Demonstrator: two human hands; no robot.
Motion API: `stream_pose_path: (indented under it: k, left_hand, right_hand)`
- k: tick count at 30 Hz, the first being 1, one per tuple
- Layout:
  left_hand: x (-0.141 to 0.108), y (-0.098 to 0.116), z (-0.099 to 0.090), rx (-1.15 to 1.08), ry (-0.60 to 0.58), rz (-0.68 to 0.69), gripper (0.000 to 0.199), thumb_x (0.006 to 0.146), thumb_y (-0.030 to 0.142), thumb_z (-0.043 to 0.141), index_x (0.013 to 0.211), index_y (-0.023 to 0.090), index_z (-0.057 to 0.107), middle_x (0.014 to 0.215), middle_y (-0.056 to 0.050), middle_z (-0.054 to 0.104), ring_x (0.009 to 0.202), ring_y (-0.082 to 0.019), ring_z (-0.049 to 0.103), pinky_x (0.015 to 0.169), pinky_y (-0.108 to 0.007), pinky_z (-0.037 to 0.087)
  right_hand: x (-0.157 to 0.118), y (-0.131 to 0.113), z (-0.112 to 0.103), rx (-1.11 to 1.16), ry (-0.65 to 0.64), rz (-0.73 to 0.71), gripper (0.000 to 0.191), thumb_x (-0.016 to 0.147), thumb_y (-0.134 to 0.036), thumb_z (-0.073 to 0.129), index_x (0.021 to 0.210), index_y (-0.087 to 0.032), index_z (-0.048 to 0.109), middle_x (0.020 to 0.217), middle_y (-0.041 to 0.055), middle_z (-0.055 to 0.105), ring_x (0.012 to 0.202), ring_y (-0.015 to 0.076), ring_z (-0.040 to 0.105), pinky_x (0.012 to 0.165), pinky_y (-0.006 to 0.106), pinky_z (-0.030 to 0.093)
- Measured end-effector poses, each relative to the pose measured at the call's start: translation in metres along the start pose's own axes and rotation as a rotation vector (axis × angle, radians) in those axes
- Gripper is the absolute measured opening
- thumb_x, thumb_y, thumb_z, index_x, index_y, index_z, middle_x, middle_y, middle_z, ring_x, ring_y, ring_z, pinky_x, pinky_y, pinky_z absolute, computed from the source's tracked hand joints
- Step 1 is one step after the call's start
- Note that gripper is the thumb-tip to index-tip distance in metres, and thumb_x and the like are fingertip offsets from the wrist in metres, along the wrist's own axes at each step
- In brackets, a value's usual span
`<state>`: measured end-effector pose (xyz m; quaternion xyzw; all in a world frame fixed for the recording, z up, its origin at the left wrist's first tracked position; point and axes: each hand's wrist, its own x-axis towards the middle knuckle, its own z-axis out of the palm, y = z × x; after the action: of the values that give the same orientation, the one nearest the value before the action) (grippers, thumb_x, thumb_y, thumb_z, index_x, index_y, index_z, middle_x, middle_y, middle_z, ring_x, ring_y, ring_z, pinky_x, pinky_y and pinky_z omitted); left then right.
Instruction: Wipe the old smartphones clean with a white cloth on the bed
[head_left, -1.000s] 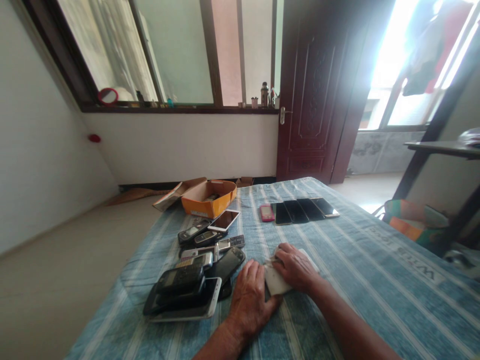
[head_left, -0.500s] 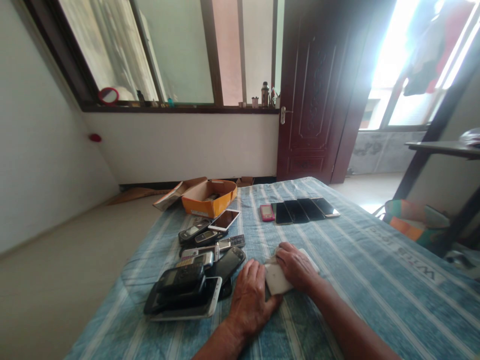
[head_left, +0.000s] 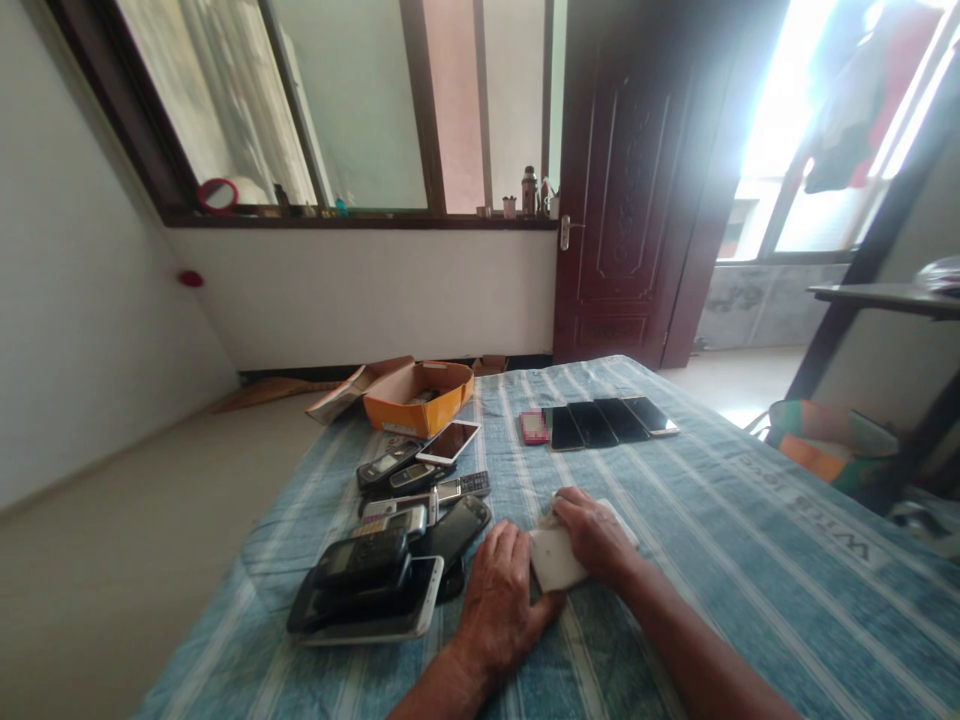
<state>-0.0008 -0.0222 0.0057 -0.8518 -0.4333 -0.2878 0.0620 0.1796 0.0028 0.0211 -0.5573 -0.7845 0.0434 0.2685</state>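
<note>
A white flat device (head_left: 553, 562), which looks like a phone lying face down, rests on the striped blue cloth. My left hand (head_left: 501, 590) grips its left end, thumb along the near edge and fingers at the far left corner. Bent over its upper right part, my right hand (head_left: 596, 532) presses down with a pale, crumpled cloth (head_left: 547, 519) under its fingers. The palm hides much of the device and cloth.
Several old phones (head_left: 360, 560) are piled left of my left hand. Behind them stands an open orange box (head_left: 420, 412). Farther back right, dark phones (head_left: 596, 424) lie in a row beside a small pink device (head_left: 534, 428). A door (head_left: 637, 200) stands beyond.
My right hand has shifted very slightly over the white device. My left hand keeps its place.
</note>
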Motion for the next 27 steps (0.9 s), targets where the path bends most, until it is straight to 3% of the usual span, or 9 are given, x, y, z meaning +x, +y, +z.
stream_pose_path:
  k: [6,9,12,17,23,27]
  left_hand:
    - [0.003,-0.006,-0.003,0.002,0.084,0.068,0.069,0.074,0.06,0.063,0.117,0.006,0.054,0.113,-0.022,0.062,0.108,-0.039,0.058,0.088,-0.055,0.052]
    - [0.007,-0.006,-0.006,-0.014,0.211,0.086,0.063,0.085,0.054,0.053,0.125,0.006,0.048,0.118,-0.023,0.06,0.113,-0.037,0.056,0.091,-0.054,0.051]
    - [0.009,-0.005,-0.009,-0.03,0.313,0.105,0.049,0.092,0.04,0.047,0.129,0.008,0.044,0.122,-0.021,0.058,0.119,-0.034,0.052,0.095,-0.051,0.049]
    - [0.01,-0.003,-0.011,-0.063,0.347,0.106,0.042,0.093,0.031,0.047,0.13,0.012,0.044,0.122,-0.018,0.058,0.119,-0.032,0.052,0.097,-0.049,0.049]
    - [0.011,-0.001,-0.015,-0.051,0.429,0.085,0.042,0.092,0.025,0.047,0.131,0.011,0.042,0.116,-0.017,0.061,0.114,-0.031,0.055,0.093,-0.048,0.051]
    - [0.012,0.001,-0.02,-0.06,0.405,0.117,0.035,0.092,0.021,0.045,0.126,0.013,0.046,0.114,-0.016,0.061,0.113,-0.029,0.056,0.093,-0.046,0.051]
  right_hand:
    - [0.004,-0.007,-0.001,0.354,0.249,-0.114,0.027,0.092,-0.015,0.037,0.093,-0.02,0.063,0.101,0.0075,0.062,0.091,0.0157,0.058,0.08,0.025,0.044]
    - [0.006,-0.017,0.001,0.571,0.296,-0.099,0.021,0.091,-0.023,0.045,0.092,-0.021,0.065,0.096,0.006,0.065,0.088,0.0159,0.06,0.079,0.027,0.046]
    - [0.008,-0.029,0.004,0.849,0.269,0.058,0.018,0.086,-0.033,0.055,0.09,-0.02,0.067,0.088,0.0048,0.067,0.082,0.0182,0.062,0.076,0.03,0.048]
    - [0.007,-0.05,0.0,1.151,0.241,0.351,0.037,0.074,-0.046,0.066,0.098,-0.017,0.068,0.09,0.0063,0.069,0.083,0.0213,0.062,0.076,0.034,0.048]
    - [0.007,-0.058,-0.006,1.309,0.197,0.494,0.054,0.062,-0.051,0.075,0.103,-0.016,0.065,0.084,0.005,0.068,0.078,0.0195,0.061,0.072,0.032,0.047]
    - [0.007,-0.06,-0.009,1.465,0.16,0.536,0.06,0.06,-0.051,0.078,0.106,-0.016,0.062,0.083,0.0038,0.067,0.073,0.017,0.061,0.067,0.028,0.046]
